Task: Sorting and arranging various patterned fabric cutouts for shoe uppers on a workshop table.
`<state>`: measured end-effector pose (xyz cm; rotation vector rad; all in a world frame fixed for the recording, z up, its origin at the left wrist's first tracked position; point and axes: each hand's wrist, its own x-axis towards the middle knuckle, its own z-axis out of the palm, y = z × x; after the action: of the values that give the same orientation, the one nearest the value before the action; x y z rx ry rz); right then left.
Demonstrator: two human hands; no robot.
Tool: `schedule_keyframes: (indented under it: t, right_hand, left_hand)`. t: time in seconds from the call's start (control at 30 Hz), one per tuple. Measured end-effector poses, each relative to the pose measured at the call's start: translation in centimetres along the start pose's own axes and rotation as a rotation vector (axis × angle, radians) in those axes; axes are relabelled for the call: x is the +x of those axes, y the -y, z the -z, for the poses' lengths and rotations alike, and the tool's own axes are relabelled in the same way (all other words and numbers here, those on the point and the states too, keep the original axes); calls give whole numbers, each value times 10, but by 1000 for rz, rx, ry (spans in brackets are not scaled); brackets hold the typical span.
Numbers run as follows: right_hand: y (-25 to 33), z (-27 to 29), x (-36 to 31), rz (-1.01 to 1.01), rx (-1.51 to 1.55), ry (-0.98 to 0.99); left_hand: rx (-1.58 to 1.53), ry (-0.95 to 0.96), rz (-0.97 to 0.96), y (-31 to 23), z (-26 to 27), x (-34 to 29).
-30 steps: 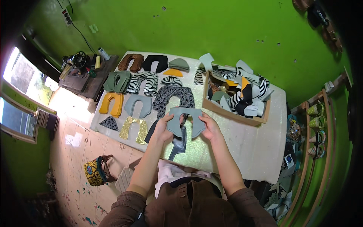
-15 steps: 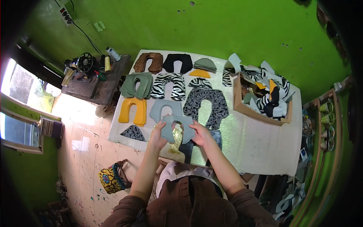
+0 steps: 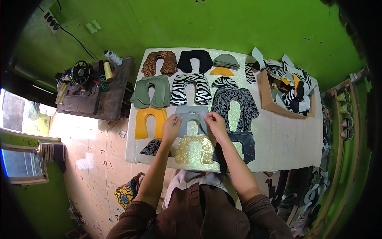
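My left hand and my right hand pinch the two sides of a grey U-shaped cutout, thin and sheet-like. It lies over a matching grey cutout in the middle of the table. Just below are a glittery gold cutout and, by my right forearm, a black one. A yellow U-shaped stack sits left of my left hand. Beyond my right hand is a dark grey line-patterned cutout. Zebra-striped pieces and green pieces lie farther back.
A cardboard box heaped with scraps stands at the table's right. Leopard-print and black stacks line the back, beside green half-round pieces. Left is a sewing machine with thread cones. A patterned bag lies below.
Both hands have moved away from me with the grey cutout, from above the gold piece onto the grey one. The gold and black pieces now show more fully. My view has shifted.
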<state>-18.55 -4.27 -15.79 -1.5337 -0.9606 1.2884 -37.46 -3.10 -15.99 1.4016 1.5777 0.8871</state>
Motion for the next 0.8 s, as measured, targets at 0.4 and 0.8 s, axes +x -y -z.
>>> schedule_keyframes:
  t: [0.4, 0.8]
  right_hand:
    - [-5, -27, 12, 315, -390, -274]
    - [-8, -23, 9, 266, -634, -289]
  left_hand:
    - [295, -111, -100, 7, -7, 34]
    - [397, -82, -86, 5, -5, 32]
